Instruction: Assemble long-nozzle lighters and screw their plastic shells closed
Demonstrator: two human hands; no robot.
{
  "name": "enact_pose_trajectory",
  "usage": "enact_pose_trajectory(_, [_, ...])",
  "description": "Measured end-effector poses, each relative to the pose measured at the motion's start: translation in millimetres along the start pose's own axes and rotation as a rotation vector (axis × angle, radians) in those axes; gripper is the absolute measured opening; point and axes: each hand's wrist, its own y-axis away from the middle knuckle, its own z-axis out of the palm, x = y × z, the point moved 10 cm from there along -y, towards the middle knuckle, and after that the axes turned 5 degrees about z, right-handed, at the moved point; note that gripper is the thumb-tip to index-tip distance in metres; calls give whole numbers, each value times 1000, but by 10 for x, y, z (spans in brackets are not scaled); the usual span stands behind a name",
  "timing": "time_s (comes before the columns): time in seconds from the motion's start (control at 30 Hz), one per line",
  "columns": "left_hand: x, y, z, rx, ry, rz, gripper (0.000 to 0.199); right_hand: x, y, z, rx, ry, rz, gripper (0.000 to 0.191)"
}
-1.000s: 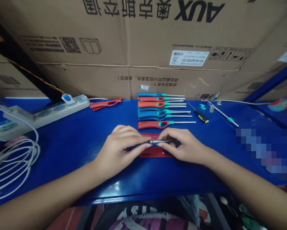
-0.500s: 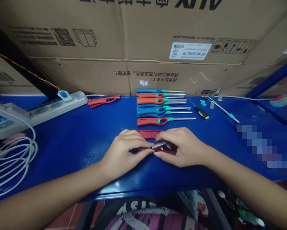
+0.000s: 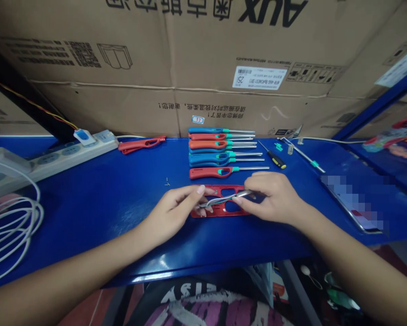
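Observation:
Pinched in my right hand (image 3: 269, 194) is a thin metal tube (image 3: 243, 194), tilted, with thin grey and greenish wires (image 3: 220, 199) running out of its left end. My left hand (image 3: 176, 206) is closed around the far end of those wires, its thumb uppermost; what lies inside the fingers is partly hidden. Beneath both hands, on the blue table, lie two red handle halves of a lighter, an upper half (image 3: 237, 187) and a lower half (image 3: 220, 209), side by side and partly covered by my fingers.
Behind my hands lies a row of assembled long-necked lighters (image 3: 210, 173). A screwdriver (image 3: 276, 159), a metal rod (image 3: 303, 154) and a phone (image 3: 354, 208) are to the right. Leftward are a red lighter shell (image 3: 142, 144), a power strip (image 3: 64, 156), tiny screws (image 3: 167, 182) and coiled white cable (image 3: 16, 222).
The metal tube with its wires has come up off the lower red half and swung right with my right hand. Both red halves show more now. The view has shifted slightly.

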Motion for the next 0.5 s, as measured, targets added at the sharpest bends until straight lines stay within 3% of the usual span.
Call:
enact_pose_trajectory(0.1, [-70,-3,47,-16,22,-26,23,-1,164,73,-31,47,-25,44])
enact_pose_trajectory(0.3, [-146,6,175,-59,45,-38,22,90,451,103,8,152,-9,40])
enact_pose_trajectory(0.5, [-10,-40,105,-18,-216,128,15,152,560,154,-48,59,16,22])
